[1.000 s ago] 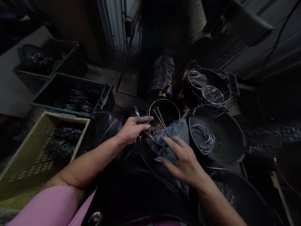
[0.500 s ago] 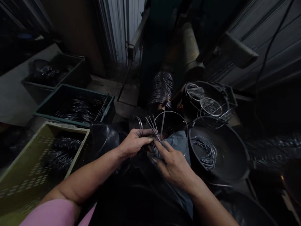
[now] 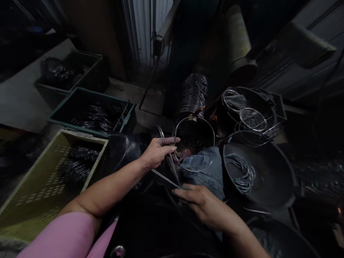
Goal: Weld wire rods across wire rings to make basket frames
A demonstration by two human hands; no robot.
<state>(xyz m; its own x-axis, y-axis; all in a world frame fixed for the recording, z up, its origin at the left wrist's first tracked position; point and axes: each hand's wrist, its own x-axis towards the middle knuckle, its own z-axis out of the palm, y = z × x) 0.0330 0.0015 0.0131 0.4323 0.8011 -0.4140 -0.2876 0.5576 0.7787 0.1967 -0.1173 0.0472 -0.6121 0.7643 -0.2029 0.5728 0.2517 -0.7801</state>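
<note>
My left hand [image 3: 158, 152] is closed round a metal wire ring [image 3: 194, 142] and a few other rings, held over my lap. Thin straight wires [image 3: 166, 178] run from that hand down toward my right hand [image 3: 200, 203], whose fingers pinch their lower ends. A blue denim cloth [image 3: 204, 168] lies on my knee under the ring. Right of it, a dark round pan [image 3: 258, 172] holds a small bundle of wire rings [image 3: 239, 171].
A yellow-green crate [image 3: 48, 175] and a green crate [image 3: 91, 113] with dark wire bundles stand on the left, another dark crate [image 3: 70, 73] behind. A thick stack of rings [image 3: 192, 91] hangs ahead. A second pan [image 3: 249, 111] with rings sits at back right.
My right hand has pulled back toward me, drawing the straight wires down from upright beside the ring. My left hand still holds the ring in about the same place.
</note>
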